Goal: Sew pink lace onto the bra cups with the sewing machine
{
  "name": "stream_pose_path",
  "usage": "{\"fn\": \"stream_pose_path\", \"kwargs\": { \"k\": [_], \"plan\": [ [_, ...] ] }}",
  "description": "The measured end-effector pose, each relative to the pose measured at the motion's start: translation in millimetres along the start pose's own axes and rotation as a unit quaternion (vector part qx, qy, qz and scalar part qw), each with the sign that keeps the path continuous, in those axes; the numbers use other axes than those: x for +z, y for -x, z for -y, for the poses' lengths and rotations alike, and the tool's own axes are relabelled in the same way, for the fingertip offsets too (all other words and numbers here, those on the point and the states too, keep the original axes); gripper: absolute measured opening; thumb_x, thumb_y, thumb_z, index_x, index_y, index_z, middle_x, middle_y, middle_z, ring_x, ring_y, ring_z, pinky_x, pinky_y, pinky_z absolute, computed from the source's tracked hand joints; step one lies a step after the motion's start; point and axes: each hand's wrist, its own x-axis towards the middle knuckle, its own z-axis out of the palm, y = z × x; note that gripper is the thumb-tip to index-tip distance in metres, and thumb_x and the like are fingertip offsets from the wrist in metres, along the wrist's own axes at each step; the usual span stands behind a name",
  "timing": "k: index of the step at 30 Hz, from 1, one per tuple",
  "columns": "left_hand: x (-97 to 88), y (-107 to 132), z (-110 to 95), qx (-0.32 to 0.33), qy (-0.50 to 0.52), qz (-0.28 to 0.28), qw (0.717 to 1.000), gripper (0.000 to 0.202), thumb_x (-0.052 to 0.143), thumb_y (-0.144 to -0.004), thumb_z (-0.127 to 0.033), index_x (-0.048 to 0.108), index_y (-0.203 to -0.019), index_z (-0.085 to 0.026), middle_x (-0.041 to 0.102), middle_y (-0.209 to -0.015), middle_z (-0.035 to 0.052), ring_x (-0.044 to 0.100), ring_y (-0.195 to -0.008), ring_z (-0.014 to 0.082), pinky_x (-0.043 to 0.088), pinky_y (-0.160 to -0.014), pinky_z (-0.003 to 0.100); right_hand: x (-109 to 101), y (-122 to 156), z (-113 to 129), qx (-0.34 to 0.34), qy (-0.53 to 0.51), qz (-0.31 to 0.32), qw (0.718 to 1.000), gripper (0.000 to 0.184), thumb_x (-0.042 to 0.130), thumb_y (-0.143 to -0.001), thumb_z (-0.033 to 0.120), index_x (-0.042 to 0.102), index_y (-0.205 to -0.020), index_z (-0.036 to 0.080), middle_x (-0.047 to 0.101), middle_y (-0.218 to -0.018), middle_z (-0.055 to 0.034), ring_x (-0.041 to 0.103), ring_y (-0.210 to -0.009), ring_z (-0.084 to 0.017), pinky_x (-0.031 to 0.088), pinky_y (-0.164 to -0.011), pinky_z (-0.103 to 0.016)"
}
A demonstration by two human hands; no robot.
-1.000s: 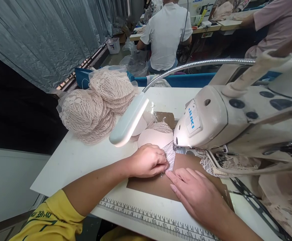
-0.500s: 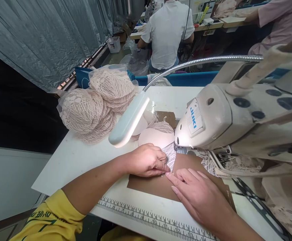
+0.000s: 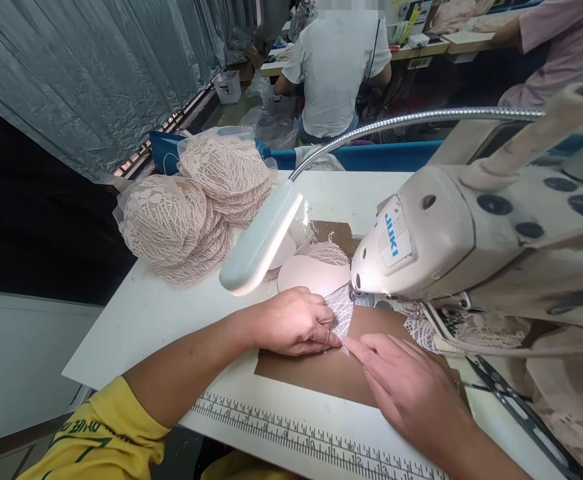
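Note:
At the sewing machine, my left hand is closed, its curled fingers gripping the edge of a white lace piece. The lace runs from under the machine's head down to a narrow tip. My right hand meets that tip from the right, its fingertips pressed together on it beside my left fingertips. A smooth pale pink moulded cup lies just beyond my left hand, joined or lying against the lace; I cannot tell which. Beneath both hands is a brown sheet. The needle is hidden by the machine's head.
Stacked lace cups stand at the table's left back. A lamp on a bendy metal neck hangs over the work. Black scissors lie at the right, near more lace. A printed ruler edges the table. Two people sit beyond.
My right hand has shifted slightly right and its fingers have drawn together at the lace tip. My left fingertips have moved a little right. The view has shifted slightly.

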Motion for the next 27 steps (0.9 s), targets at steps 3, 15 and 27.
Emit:
{"fn": "stream_pose_path", "kwargs": {
  "k": [3,15,27],
  "plan": [
    [0.9,-1,-1,-0.007,0.001,-0.007,1.000,0.025,0.049,-0.093,-0.034,0.068,-0.104,-0.024,0.063,-0.082,0.0042,0.055,-0.076,0.0167,0.040,-0.068,0.031,0,-2,1,-0.003,0.006,0.015,1.000,0.034,0.039,-0.086,0.006,0.066,-0.106,0.015,0.060,-0.071,-0.0029,0.049,-0.064,-0.016,0.035,-0.057,-0.028],
    [6.1,-16,-5,-0.088,-0.084,-0.046,0.992,0.035,0.040,-0.096,-0.029,0.060,-0.120,-0.013,0.061,-0.123,0.0119,0.053,-0.088,0.0197,0.046,-0.078,0.032,0,1,2,0.018,-0.006,0.012,1.000,0.030,0.040,-0.085,0.005,0.064,-0.096,0.017,0.057,-0.072,-0.0025,0.044,-0.063,-0.016,0.030,-0.060,-0.030],
    [7.0,-17,-5,-0.091,-0.101,-0.034,0.990,0.035,0.042,-0.094,-0.025,0.056,-0.123,-0.012,0.059,-0.127,0.0112,0.052,-0.089,0.0202,0.044,-0.076,0.033,3,2,-5,0.020,0.045,0.008,0.999,0.033,0.041,-0.084,0.005,0.065,-0.105,0.015,0.062,-0.080,-0.0043,0.052,-0.069,-0.017,0.034,-0.062,-0.029]
  ]
}}
